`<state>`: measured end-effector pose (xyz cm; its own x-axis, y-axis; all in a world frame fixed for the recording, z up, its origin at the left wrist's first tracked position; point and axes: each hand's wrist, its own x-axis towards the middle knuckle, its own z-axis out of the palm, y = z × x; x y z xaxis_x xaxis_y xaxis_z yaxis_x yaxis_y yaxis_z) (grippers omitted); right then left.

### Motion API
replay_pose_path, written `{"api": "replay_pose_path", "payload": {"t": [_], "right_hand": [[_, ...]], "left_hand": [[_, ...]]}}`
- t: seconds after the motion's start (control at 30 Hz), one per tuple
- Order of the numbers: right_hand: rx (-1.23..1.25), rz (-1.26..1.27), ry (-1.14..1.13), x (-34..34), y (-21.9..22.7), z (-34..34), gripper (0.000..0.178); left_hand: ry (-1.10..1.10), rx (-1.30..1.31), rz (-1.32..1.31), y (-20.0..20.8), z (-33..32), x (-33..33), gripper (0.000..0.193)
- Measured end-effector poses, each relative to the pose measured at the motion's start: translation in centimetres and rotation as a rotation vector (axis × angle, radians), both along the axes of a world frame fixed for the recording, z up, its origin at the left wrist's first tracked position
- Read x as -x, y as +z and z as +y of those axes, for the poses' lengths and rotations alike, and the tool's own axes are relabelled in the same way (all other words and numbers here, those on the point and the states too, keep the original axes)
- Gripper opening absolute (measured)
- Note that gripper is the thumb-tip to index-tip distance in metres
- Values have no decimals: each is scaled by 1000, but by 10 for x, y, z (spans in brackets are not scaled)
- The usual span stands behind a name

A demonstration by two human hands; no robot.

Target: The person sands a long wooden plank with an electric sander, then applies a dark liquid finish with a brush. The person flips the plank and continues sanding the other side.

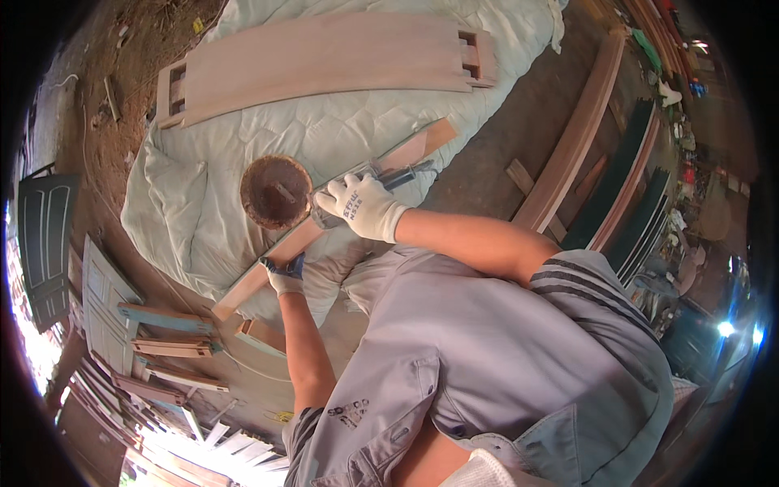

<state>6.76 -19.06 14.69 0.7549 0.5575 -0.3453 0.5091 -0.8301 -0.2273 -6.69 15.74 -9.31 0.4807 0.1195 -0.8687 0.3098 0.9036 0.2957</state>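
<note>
A long narrow wooden board [294, 245] lies slantwise on a pale quilted cover [174, 235]. My left hand [286, 274], in a white glove with a dark palm, is closed around the board's lower left part. Farther up the board, my right hand [363, 207], in a white glove, is closed on a grey tool [398, 177] with a dark rod-like end. The glove hides much of this tool, so its kind is unclear. Beside the board stands a round brown-crusted bowl [253, 193] with a short stick-like piece [286, 192] inside.
A wide wooden panel [324, 58] with notched ends lies at the far side of the cover. Long planks [578, 138] and dark green boards [613, 174] rest at right. Door panels [47, 247] and stacked timber pieces [172, 347] stand at left.
</note>
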Motion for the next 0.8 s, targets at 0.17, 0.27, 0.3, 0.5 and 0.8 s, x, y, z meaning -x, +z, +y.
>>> {"api": "replay_pose_path", "payload": {"t": [0.17, 0.27, 0.3, 0.5, 0.8], "right_hand": [[-180, -36, -181, -26, -6, -89, 61], [-100, -70, -312, -38, -10, -156, 59], [-77, -59, -328, -46, -4, -173, 62], [-80, -8, -341, -57, -1, -216, 75], [-175, 58, -152, -5, -10, -123, 96]], "left_hand": [[52, 1, 79, -11, 6, -3, 99], [41, -22, 29, 4, -18, -15, 98], [56, -8, 32, 7, -22, -16, 98], [50, -72, 60, -1, -13, 3, 100], [125, -182, 157, -2, -30, 2, 97]]}}
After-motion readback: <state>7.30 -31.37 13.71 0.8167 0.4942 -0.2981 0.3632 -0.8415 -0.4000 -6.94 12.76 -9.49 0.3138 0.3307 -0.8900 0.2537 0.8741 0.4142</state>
